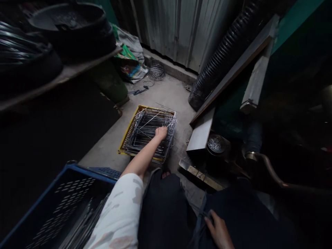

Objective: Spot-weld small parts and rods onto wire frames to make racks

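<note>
My left hand (161,132) reaches out over a yellow plastic basket (126,136) on the floor. Its fingers are closed in a fist at the right part of a pile of bent metal wire frames (147,128). The fist seems to grip one of these frames, though the fingers cover the spot. The pile fills the basket and sticks out past its right side. Near the bottom edge, my right hand (219,228) lies against the dark cloth over my leg, thumb and fingers apart, with nothing seen in it.
A blue crate (66,173) with long metal rods stands at lower left. Round tubs (70,34) rest on a shelf at upper left. To the right are a bowl of small metal pieces (215,143), a wooden block (199,174) and a ribbed black hose (223,55).
</note>
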Tool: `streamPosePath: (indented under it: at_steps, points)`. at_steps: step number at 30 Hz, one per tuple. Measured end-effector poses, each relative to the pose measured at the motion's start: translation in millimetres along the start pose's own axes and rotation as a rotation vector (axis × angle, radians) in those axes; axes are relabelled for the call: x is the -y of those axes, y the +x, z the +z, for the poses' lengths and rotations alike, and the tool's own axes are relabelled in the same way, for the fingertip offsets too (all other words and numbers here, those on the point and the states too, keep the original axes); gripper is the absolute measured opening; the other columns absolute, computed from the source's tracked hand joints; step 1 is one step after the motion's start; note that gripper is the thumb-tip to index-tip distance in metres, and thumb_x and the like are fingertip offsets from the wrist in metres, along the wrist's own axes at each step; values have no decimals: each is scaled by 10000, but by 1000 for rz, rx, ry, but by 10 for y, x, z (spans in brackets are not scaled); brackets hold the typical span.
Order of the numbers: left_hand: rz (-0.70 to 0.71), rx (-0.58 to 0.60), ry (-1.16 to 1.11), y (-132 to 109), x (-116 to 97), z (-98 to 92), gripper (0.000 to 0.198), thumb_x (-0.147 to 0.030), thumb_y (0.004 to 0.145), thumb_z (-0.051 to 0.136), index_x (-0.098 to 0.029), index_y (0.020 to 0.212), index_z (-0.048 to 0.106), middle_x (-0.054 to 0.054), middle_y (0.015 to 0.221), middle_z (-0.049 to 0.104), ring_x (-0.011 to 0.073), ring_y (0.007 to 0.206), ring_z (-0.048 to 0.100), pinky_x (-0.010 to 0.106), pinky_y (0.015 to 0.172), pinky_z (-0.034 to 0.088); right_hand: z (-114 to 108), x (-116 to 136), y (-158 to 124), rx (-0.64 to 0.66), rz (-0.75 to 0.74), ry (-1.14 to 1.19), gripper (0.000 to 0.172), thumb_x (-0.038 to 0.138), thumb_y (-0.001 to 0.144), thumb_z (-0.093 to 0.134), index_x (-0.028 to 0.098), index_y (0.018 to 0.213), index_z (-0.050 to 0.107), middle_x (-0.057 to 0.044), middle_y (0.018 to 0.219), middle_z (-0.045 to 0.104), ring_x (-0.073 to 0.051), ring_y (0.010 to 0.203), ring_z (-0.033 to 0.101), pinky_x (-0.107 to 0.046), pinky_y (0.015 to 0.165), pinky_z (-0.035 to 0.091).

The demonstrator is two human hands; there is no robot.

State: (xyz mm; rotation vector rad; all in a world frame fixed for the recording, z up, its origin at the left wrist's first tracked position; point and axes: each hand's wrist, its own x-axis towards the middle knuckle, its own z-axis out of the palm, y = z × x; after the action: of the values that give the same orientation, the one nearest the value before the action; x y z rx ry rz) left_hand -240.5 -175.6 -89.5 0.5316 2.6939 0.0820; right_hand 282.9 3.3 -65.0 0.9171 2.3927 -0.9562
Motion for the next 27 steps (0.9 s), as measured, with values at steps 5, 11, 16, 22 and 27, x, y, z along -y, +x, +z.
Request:
streamPosePath:
  at_steps: [5,11,16,22,27]
  points:
    - [149,-6,66,-497,130,49,319,-342,920,610,-148,1173,600,101,1185,624,242,1029,625,461,877,540,-9,-2,20,38,-31,-28,619,563,841,410,135,1202,673,-159,1209,681,-290,1161,635,-317,961,502]
    - [246,-14,87,-945,493,105,293,-327,922,609,-147,1153,610,95,1162,634,232,1006,632,448,862,549,-9,-1,14,8,-66,-41,612,536,828,415,113,1180,683,-172,1206,678,-299,1157,636,-336,974,498]
    - [239,-58,45,-1184,850,181,302,-304,934,591,-181,1209,584,91,1201,616,229,1016,628,440,862,552,10,-33,-5,-39,-79,-39,555,508,835,445,133,1160,695,-155,1185,693,-292,1152,640,-332,971,500]
    - [161,-48,-39,-1378,1117,418,341,-291,930,596,-192,1254,556,98,1259,586,236,1040,620,440,869,550,-36,0,0,-22,-91,-34,521,529,850,473,149,1121,704,-146,1116,726,-281,1051,692,-286,871,533]
    - [49,44,-82,-1541,1446,534,283,-309,926,603,-166,1171,602,90,1185,623,225,998,633,439,854,555,-29,0,10,-23,-81,-50,558,488,843,461,91,1170,680,-176,1169,698,-280,1118,659,-277,915,512]
